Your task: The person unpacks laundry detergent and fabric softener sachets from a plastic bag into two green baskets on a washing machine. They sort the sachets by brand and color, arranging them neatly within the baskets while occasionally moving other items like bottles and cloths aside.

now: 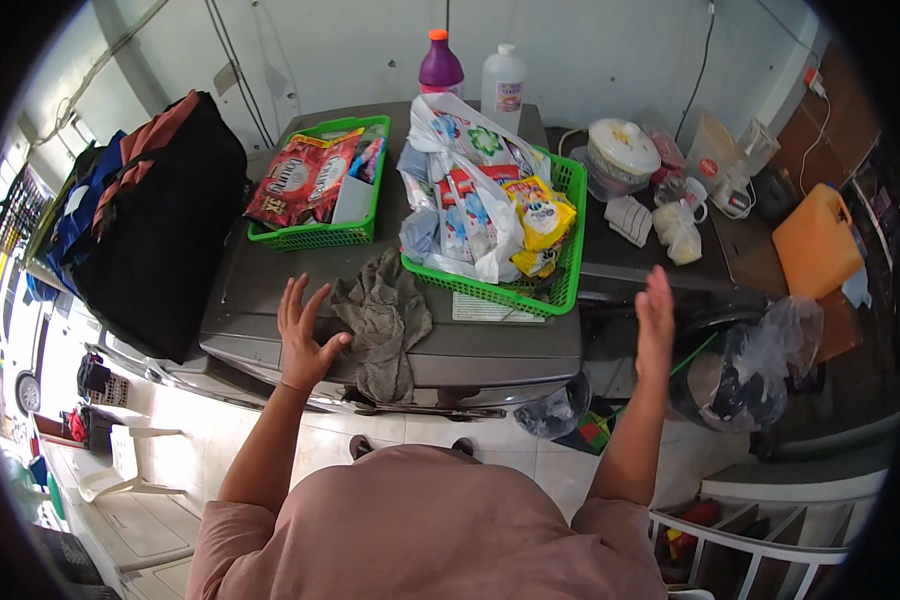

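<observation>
My left hand (304, 332) is raised with its fingers spread, just left of a crumpled grey cloth (384, 326). It holds nothing; whether its thumb touches the cloth I cannot tell. The cloth lies on the grey machine top (259, 289) and hangs over its front edge. To the right, my right hand (654, 319) is held up, seen edge-on, with nothing visible in it. Between and beyond my hands stands a green plastic basket (576, 225) holding plastic bags and yellow packets (546, 217). Farther left, a second green basket (311, 237) carries red Downy pouches (311, 178).
A large black bag (165, 240) of clothes stands at the left. Behind the baskets are a purple bottle (441, 64) and a clear bottle (504, 86). On the right are a lidded casserole dish (624, 150), a white mug (694, 196) and an orange jerrycan (817, 240).
</observation>
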The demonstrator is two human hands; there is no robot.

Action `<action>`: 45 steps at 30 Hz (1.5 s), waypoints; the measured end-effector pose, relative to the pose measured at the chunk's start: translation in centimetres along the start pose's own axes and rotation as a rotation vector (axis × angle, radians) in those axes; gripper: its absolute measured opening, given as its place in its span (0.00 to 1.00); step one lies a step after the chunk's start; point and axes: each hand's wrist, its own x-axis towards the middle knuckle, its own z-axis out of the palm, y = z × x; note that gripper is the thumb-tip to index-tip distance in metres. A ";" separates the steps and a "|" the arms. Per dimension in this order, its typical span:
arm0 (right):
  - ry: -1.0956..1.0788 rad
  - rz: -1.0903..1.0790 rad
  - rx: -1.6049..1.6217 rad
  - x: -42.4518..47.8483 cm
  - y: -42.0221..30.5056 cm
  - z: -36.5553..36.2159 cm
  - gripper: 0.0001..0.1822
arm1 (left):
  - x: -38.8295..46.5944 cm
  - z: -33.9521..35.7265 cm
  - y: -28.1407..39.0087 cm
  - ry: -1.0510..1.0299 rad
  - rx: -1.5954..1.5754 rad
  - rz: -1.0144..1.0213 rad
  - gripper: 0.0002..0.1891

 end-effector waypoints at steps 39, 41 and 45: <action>-0.408 -0.606 -0.973 -2.9 -11.0 31.7 0.61 | -1.7 -5.4 -9.1 0.125 -0.052 -0.135 0.37; -0.399 -0.575 -1.016 -2.0 -11.0 33.8 0.60 | -1.8 -5.7 -9.0 0.115 -0.062 -0.116 0.36; -0.502 -0.274 -1.193 2.3 -11.8 33.6 0.50 | -1.9 -5.8 -9.1 0.107 -0.087 -0.090 0.32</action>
